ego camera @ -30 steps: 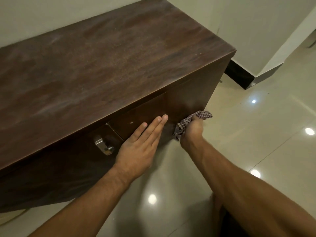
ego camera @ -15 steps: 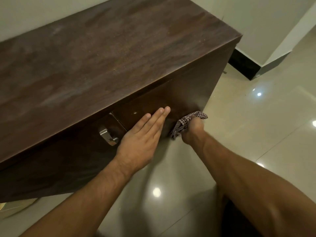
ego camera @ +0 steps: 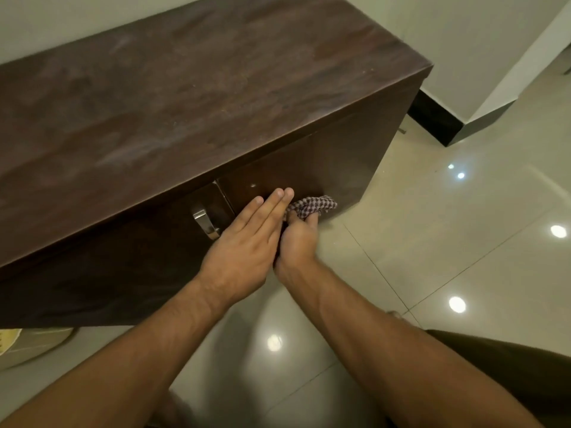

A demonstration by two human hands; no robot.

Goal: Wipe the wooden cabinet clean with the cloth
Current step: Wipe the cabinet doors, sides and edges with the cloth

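The right hand (ego camera: 298, 242) grasps the cloth (ego camera: 312, 206) against the cabinet (ego camera: 216, 88) front — near its right corner. The left hand (ego camera: 247, 245) lies flat, fingers straight, just beside it.

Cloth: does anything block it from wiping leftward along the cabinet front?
Yes. The left hand lies flat on the cabinet front directly left of the cloth, against the right hand; a metal handle lies beyond.

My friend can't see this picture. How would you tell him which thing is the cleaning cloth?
Find the dark wooden cabinet and look down its front face, near the right corner. There the right hand grips a small crumpled cloth against the wood, beside the flat left hand. It is the only soft, checked thing; the handle nearby is shiny metal.
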